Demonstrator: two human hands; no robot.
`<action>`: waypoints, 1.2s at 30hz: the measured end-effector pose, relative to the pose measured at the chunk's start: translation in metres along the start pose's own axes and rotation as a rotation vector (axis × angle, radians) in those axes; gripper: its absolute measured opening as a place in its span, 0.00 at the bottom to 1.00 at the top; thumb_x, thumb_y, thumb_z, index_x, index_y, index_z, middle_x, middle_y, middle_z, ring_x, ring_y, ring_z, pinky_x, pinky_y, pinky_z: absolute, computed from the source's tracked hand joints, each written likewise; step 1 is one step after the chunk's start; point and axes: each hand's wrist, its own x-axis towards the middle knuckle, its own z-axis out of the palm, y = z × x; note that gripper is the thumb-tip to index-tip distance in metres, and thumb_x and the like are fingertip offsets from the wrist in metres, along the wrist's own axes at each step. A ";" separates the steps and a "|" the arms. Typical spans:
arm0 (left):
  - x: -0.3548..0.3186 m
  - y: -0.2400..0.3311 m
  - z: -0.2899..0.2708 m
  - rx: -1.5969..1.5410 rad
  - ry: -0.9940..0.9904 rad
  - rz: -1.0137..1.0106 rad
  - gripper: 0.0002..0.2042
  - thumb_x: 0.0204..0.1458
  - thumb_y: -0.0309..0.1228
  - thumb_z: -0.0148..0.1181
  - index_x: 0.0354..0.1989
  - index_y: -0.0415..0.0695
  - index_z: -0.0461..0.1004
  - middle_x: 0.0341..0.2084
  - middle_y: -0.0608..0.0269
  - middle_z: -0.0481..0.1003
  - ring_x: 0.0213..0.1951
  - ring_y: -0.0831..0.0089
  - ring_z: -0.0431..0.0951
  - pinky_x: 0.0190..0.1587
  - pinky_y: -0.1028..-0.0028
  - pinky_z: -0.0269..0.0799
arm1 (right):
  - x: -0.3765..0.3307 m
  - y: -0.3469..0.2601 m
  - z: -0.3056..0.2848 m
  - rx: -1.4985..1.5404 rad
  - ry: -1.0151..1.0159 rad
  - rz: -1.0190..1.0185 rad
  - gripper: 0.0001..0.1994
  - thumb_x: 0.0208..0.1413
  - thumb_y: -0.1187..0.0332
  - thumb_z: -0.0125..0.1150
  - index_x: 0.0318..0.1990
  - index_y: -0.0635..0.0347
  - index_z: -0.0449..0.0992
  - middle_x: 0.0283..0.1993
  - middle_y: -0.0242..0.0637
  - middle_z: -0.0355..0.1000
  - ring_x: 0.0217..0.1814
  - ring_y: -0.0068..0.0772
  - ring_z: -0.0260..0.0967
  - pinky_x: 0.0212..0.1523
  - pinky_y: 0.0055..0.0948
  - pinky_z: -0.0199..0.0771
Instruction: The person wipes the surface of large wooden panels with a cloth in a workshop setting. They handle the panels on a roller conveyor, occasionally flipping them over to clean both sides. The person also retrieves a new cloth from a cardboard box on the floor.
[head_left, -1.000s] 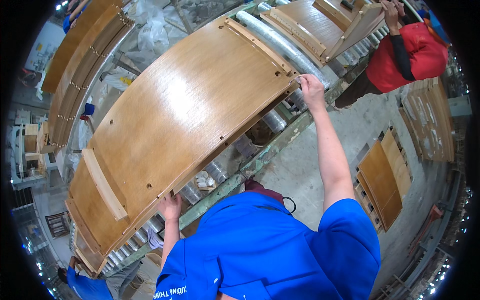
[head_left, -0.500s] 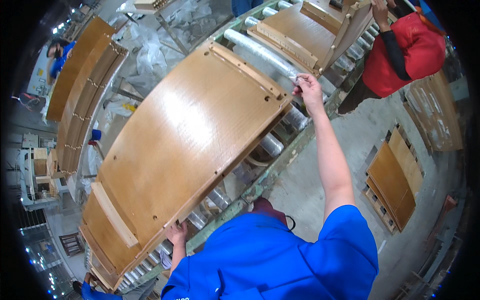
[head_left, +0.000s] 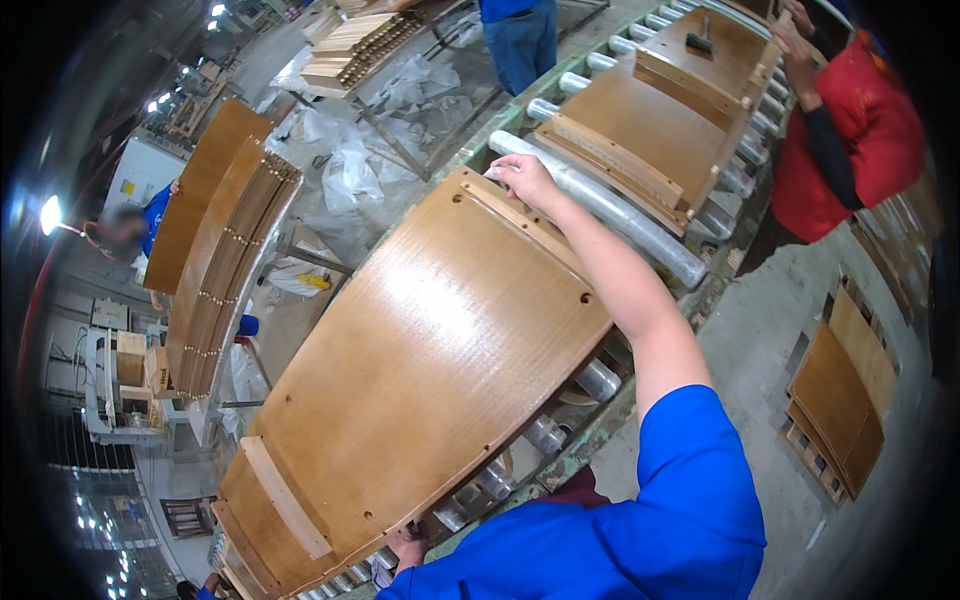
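A large curved brown wooden panel (head_left: 430,370) lies on a roller conveyor in front of me, with light wooden strips across both ends. At its far end, my right hand (head_left: 527,182) is closed in a pinch on a small white scrap (head_left: 493,173), whose material I cannot make out. That hand is over the far end strip (head_left: 525,220), by the panel's far corner. My left hand (head_left: 408,545) grips the near long edge toward the panel's left end; its fingertips are partly hidden by the edge.
Bare metal rollers (head_left: 600,210) separate this panel from another panel (head_left: 640,110), where a person in red (head_left: 860,140) works. A brush (head_left: 699,40) lies on it. Stacked curved panels (head_left: 225,270) stand to the left, with a person behind; more panels (head_left: 840,390) rest on the floor at right.
My right hand has moved from the panel's near right corner along the end strip to the far corner, still pinching the white scrap. My left hand stays at the near edge. The view has shifted.
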 end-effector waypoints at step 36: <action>-0.006 -0.002 0.002 0.077 -0.058 -0.028 0.23 0.39 0.45 0.56 0.45 0.49 0.72 0.43 0.51 0.74 0.47 0.48 0.71 0.50 0.51 0.64 | 0.001 0.007 0.009 -0.549 -0.030 -0.191 0.11 0.51 0.66 0.52 0.33 0.63 0.78 0.35 0.50 0.74 0.41 0.51 0.71 0.45 0.40 0.70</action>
